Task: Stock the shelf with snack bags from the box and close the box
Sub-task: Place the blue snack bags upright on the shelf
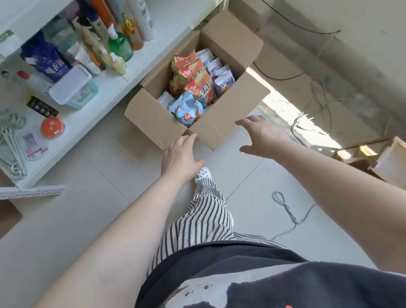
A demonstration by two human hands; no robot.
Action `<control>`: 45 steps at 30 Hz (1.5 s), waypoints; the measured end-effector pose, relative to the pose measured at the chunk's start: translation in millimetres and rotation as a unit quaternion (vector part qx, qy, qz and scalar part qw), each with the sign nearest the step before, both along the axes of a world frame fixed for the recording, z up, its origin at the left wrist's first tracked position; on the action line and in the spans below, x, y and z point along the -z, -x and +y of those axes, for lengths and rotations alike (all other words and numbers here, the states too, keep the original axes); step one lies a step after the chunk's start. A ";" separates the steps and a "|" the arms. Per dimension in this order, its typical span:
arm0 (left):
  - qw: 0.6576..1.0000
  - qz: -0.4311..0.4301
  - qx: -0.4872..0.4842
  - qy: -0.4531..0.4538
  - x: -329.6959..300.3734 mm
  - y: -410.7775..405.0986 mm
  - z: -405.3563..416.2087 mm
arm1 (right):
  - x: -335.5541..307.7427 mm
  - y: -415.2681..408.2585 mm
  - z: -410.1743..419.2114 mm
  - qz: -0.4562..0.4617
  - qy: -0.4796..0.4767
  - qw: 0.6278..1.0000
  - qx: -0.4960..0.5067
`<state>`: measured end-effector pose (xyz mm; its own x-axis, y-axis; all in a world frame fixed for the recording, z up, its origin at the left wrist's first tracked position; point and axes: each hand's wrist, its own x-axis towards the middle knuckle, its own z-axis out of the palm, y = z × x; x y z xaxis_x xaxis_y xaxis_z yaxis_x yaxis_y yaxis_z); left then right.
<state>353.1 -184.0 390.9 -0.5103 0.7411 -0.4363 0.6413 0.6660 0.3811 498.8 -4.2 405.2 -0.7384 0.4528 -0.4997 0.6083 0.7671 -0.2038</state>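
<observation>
An open cardboard box [227, 114] stands on the tiled floor beside the white shelf [100, 89], its flaps folded outward. Inside lie several snack bags: orange ones [195, 77], white ones [220, 74] and a light blue one [185, 109] nearest me. My left hand [180, 156] reaches toward the box's near corner with straight fingers, fingertips just short of or touching the flap edge. To the right of that corner my right hand [262, 135] hovers with fingers spread, holding nothing.
The shelf holds bottles [117, 41], a blue refill pouch [46, 60], a lidded plastic container [73, 88], an orange round tin [51, 126] and hangers [9, 143]. Cables [320, 112] trail over the floor at right. Wooden frames [405, 168] lean at far right.
</observation>
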 end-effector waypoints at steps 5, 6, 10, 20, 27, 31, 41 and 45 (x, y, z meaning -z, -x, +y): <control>1.000 -0.007 -0.012 0.017 16.0 33.8 59.6 | 2.7 34.5 62.9 -0.006 -0.006 1.000 -0.028; 1.000 -0.008 -0.017 0.022 18.4 41.9 70.9 | 2.9 41.4 76.2 -0.004 -0.004 1.000 -0.029; 0.998 -0.016 -0.052 0.032 19.0 70.7 109.7 | 3.1 66.1 127.3 0.009 0.006 0.999 -0.033; 0.971 -0.047 -0.235 0.021 54.2 103.6 170.6 | 52.1 149.6 222.3 -0.010 0.075 0.988 -0.138; 0.939 -0.074 -0.334 -0.018 137.3 129.5 186.4 | 152.1 208.9 245.3 -0.048 0.148 0.977 -0.144; 0.923 -0.073 -0.377 -0.018 196.1 167.9 185.1 | 219.9 232.2 234.1 -0.048 0.190 0.976 -0.093; 0.890 -0.174 -0.416 -0.069 354.9 247.1 200.0 | 366.6 275.9 184.2 -0.030 0.276 0.960 0.038; 0.905 -0.203 -0.369 -0.059 396.5 258.8 213.1 | 405.6 278.1 173.1 -0.041 0.278 0.957 0.076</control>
